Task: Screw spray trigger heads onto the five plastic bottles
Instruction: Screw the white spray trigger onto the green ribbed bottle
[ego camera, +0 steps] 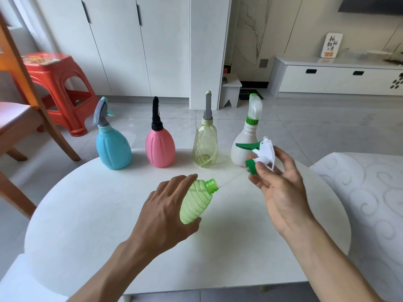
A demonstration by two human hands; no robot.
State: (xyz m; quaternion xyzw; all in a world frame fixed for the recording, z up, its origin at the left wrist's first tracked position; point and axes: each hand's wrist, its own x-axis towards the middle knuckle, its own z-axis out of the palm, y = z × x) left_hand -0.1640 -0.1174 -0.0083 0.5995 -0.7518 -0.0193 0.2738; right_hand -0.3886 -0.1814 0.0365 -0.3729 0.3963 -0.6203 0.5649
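Over the near half of the white table (pixel 87 214), as the head view shows it, the left hand (pixel 161 216) holds the light green ribbed bottle (pixel 196 201) clear of the surface. Its fingers (pixel 174 184) are wrapped over the bottle's body, thumb under the base. The bottle's long axis is tilted, with the open threaded neck pointing up and to the right, toward the right hand (pixel 281 190).

The right hand's fingers (pixel 263 171) are clamped on a white spray trigger head (pixel 265 152) with a green screw collar and green lever (lever pointing left, collar facing down-left toward the bottle neck). A thin clear dip tube (pixel 231 178) runs from the collar to the bottle mouth.

Along the table's far edge stand four upright bottles, each with a head fitted: blue bottle (pixel 113 147), pink bottle (pixel 160 147), clear yellow-green bottle (pixel 205 144), white bottle (pixel 242 140).

No bottle shows a readable label. A white sign (pixel 331 45) on the far cabinet carries brush characters, too small to read.
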